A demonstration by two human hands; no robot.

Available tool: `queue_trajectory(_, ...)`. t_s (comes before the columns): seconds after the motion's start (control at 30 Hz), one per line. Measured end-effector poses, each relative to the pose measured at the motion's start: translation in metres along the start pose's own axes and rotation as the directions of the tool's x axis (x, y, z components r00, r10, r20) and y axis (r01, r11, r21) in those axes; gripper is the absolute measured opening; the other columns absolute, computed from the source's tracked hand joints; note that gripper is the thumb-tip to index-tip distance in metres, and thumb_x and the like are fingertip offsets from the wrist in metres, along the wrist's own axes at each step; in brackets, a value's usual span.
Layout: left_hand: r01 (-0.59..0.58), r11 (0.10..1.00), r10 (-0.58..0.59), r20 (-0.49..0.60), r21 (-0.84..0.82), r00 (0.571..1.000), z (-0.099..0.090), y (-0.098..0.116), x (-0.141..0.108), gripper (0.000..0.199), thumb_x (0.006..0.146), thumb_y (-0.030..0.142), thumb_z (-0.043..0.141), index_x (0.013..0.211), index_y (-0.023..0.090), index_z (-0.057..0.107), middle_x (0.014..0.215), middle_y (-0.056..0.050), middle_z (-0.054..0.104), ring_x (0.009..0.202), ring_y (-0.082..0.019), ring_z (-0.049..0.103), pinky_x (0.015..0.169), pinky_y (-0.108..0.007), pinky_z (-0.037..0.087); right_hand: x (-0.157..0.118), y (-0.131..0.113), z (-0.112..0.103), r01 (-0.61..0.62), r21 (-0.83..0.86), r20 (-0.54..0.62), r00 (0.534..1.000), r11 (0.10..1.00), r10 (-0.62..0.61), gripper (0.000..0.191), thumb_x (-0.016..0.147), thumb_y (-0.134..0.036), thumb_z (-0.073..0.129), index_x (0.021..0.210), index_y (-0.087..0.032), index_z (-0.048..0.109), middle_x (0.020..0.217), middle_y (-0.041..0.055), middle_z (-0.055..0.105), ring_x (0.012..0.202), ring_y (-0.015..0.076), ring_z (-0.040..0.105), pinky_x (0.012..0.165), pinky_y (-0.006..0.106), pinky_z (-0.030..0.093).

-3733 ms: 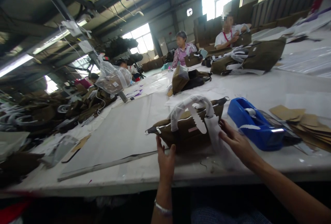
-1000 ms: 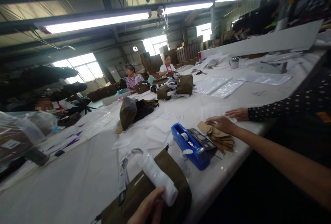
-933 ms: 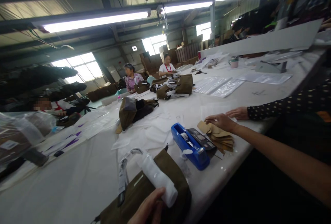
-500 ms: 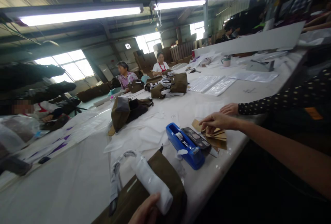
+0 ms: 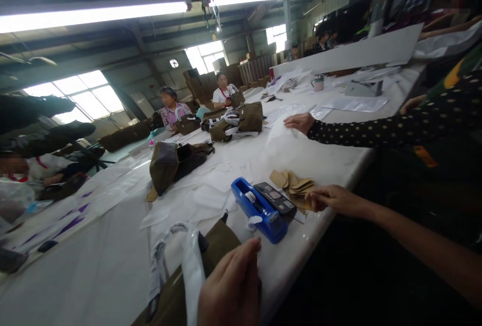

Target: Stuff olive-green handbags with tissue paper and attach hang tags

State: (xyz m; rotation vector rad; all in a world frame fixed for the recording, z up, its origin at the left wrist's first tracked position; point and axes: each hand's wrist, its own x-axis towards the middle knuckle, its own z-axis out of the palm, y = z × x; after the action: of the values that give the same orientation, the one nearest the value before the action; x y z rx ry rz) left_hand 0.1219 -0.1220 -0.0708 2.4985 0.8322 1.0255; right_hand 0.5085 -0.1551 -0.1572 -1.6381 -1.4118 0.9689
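Note:
My left hand [image 5: 231,283] is closed, fingers pressed together, over the olive bag [image 5: 218,243] at the bottom; what it pinches, if anything, is hidden. White wrapping covers the bag's handle [image 5: 193,265] beside it. At the right edge of the pile of brown paper pieces [image 5: 291,183], my right hand [image 5: 331,200] is closed with its fingertips at the paper; I cannot make out what they hold. Between my hands lie a blue tape dispenser [image 5: 259,210] and a dark flat case [image 5: 274,198].
A co-worker's hand in a dotted sleeve [image 5: 350,132] rests on white sheets at the right. More olive bags [image 5: 163,168] [image 5: 250,117] stand farther up the white table [image 5: 101,265]. Other people sit beyond it. A mug [image 5: 318,83] stands at the back.
My left hand has risen and come nearer the camera, off the wrapped handle. My right hand has moved from over the brown papers to their right edge. The co-worker's hand has shifted away along the sheets.

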Motion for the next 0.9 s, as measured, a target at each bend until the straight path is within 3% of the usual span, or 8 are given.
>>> queue_trajectory(0.13,-0.035,0.998,0.051,0.31,-0.057,0.949,0.04,0.019,0.084,0.029,0.099,0.02,0.055,0.118,0.027,0.075,0.109,-0.003,0.08,0.095,-0.021,0.078,0.084,-0.028,0.062,-0.018,0.009,0.017,0.019,-0.016,-0.088,0.996,1.0,-0.02,0.054,0.095,-0.063,0.052,0.111,-0.017,0.075,0.096,0.0089,0.079,0.089,0.0257,0.074,0.087,0.04,0.058)
queue_trajectory(0.27,-0.099,0.991,0.033,0.57,0.085,0.821,0.11,0.028,0.148,0.039,0.093,0.013,0.057,0.13,0.019,0.069,0.121,-0.01,0.076,0.11,-0.027,0.073,0.099,-0.037,0.056,-0.027,0.01,0.041,0.16,-0.082,-0.153,0.973,0.984,-0.172,0.034,0.099,-0.042,0.053,0.11,-0.021,0.076,0.107,0.0071,0.079,0.102,0.0259,0.074,0.095,0.04,0.056)
queue_trajectory(0.43,-0.246,0.966,0.115,0.714,0.082,0.691,0.206,0.02,0.181,0.072,0.081,0.016,0.073,0.15,0.02,0.051,0.153,-0.017,0.053,0.143,-0.037,0.047,0.118,-0.049,0.039,-0.026,0.014,0.066,0.282,-0.132,-0.193,0.933,0.95,-0.304,0.03,0.101,-0.029,0.048,0.107,-0.022,0.077,0.107,0.0073,0.079,0.105,0.0253,0.074,0.095,0.039,0.057)
queue_trajectory(0.53,-0.276,0.957,0.109,0.765,0.092,0.635,0.242,0.008,0.189,0.092,0.077,0.024,0.08,0.159,0.019,0.037,0.161,-0.021,0.04,0.15,-0.044,0.035,0.119,-0.059,0.034,-0.026,0.019,0.073,0.299,-0.157,-0.209,0.921,0.941,-0.327,0.032,0.102,-0.024,0.046,0.11,-0.021,0.076,0.109,0.008,0.078,0.106,0.0243,0.073,0.095,0.037,0.057)
queue_trajectory(0.63,-0.283,0.955,0.113,0.775,0.088,0.622,0.255,-0.002,0.198,0.087,0.084,0.026,0.074,0.16,0.017,0.033,0.156,-0.021,0.048,0.144,-0.038,0.046,0.117,-0.05,0.039,-0.028,0.024,0.073,0.315,-0.198,-0.198,0.914,0.928,-0.353,0.034,0.1,-0.018,0.045,0.116,-0.02,0.075,0.111,0.0085,0.078,0.104,0.0231,0.073,0.094,0.036,0.057)
queue_trajectory(0.73,-0.276,0.959,0.123,0.769,0.071,0.628,0.255,-0.009,0.208,0.06,0.094,0.028,0.063,0.152,0.019,0.049,0.134,-0.016,0.068,0.123,-0.031,0.065,0.108,-0.041,0.048,-0.031,0.025,0.067,0.317,-0.196,-0.188,0.917,0.928,-0.353,0.037,0.097,-0.013,0.045,0.118,-0.02,0.074,0.11,0.0075,0.078,0.104,0.0217,0.074,0.094,0.033,0.057)
queue_trajectory(0.83,-0.24,0.968,0.114,0.728,0.072,0.676,0.248,-0.014,0.219,0.045,0.099,0.025,0.052,0.144,0.019,0.059,0.116,-0.013,0.077,0.109,-0.028,0.072,0.102,-0.039,0.052,-0.036,0.025,0.06,0.35,-0.182,-0.149,0.914,0.919,-0.377,0.043,0.092,-0.007,0.045,0.12,-0.02,0.075,0.11,0.0073,0.079,0.104,0.0209,0.074,0.094,0.032,0.057)
queue_trajectory(0.9,-0.209,0.976,0.114,0.691,0.055,0.714,0.241,-0.02,0.226,0.045,0.099,0.024,0.053,0.144,0.019,0.058,0.118,-0.012,0.077,0.109,-0.026,0.073,0.101,-0.037,0.053,-0.041,0.025,0.055,0.376,-0.174,-0.114,0.911,0.91,-0.398,0.048,0.086,-0.004,0.048,0.123,-0.021,0.074,0.115,0.0067,0.078,0.105,0.0207,0.074,0.094,0.031,0.058)
